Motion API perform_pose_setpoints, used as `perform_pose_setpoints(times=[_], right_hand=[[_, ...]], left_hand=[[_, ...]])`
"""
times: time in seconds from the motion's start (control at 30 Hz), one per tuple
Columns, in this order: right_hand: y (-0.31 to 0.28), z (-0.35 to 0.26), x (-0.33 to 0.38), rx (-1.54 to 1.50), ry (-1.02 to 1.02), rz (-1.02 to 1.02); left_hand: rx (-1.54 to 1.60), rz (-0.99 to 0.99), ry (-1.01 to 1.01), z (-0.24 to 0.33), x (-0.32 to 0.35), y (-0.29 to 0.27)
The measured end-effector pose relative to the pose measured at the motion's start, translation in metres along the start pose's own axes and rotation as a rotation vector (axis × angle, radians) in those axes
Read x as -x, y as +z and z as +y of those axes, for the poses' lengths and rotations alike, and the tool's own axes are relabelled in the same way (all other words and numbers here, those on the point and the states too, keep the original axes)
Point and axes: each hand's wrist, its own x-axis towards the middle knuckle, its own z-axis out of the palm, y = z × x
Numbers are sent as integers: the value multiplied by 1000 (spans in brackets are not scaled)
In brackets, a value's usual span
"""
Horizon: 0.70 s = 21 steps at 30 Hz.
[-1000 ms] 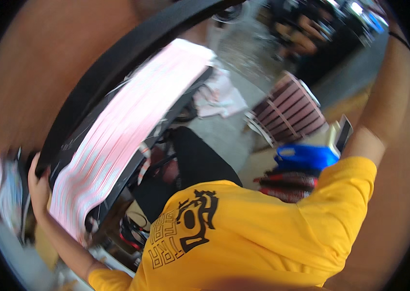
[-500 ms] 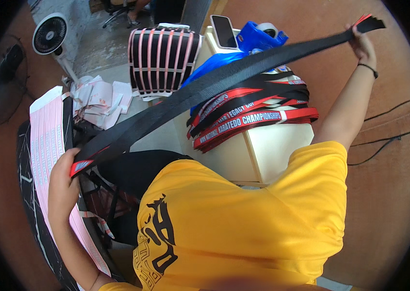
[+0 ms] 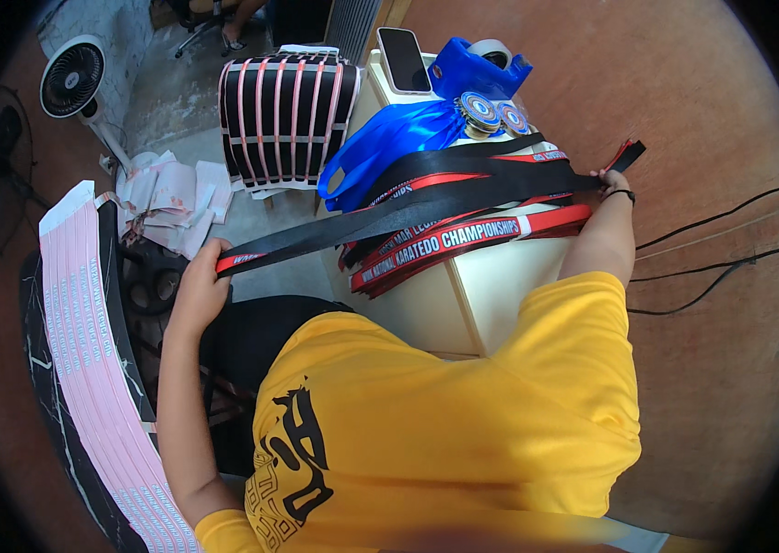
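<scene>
A long bundle of black and red printed ribbons (image 3: 343,224) stretches across in front of me, its black side mostly uppermost. My left hand (image 3: 201,288) is closed round its left end, where a red edge with white lettering shows. At the far right my right hand (image 3: 612,182) grips the other end, and the loose tips stick out beyond the fingers. Beneath the middle of the bundle lies a pile of similar red and black ribbons (image 3: 463,243) on a cream cabinet (image 3: 523,276). The bundle hides part of that pile.
Behind the pile are medals (image 3: 480,112) with blue ribbons (image 3: 398,138), a blue tape dispenser (image 3: 477,72) and a phone (image 3: 404,61). Pink printed strips (image 3: 85,323) lie on a black marbled table (image 3: 48,369) at left. Crumpled paper (image 3: 173,198), a striped black bundle (image 3: 290,120) and a fan (image 3: 74,78) stand beyond.
Both hands have come inward and the ribbon bundle has dropped onto or just above the pile. My right hand moved down and left, my left hand up and right. The medals now show.
</scene>
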Motion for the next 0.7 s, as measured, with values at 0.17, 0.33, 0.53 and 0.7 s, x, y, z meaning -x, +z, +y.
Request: perform_pose_setpoints(times=[0.17,0.33,0.53,0.7], right_hand=[[25,23,-15,356,148,48],[24,15,-15,763,123,-208],[26,-29,-43,1033,34,-136],[44,-92,21,714,-18,8]], left_hand=[[110,-89,-40,-27,-9,50],[172,-132,-57,-37,-10,96],[36,-332,-91,-36,-5,125],[-51,-425,-36,-20,7,143]])
